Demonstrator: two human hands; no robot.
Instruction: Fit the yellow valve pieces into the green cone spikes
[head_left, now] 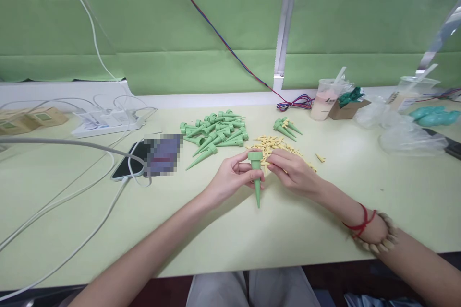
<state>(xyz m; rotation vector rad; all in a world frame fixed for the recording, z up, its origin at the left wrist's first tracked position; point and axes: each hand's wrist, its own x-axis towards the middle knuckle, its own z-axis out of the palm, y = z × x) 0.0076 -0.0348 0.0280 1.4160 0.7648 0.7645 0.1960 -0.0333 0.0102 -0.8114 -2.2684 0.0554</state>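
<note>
Assembly step: my left hand (230,178) is gripping 1 green spike (256,177) upright, near centre of the table (223,235). My right hand (293,172) is pinching a yellow insert (267,165) beside its cap; next, I judge, aligning and pressing it in.

- A small assembly workshop, with one long pale green work table (216,240).
- A heap of identical green plastic cone spikes (215,134) and a pile of small yellow plastic pegs (273,145) lie on it.
- A green fabric screen (180,24) stands behind; a white power strip (108,122) feeds many cables.
</note>
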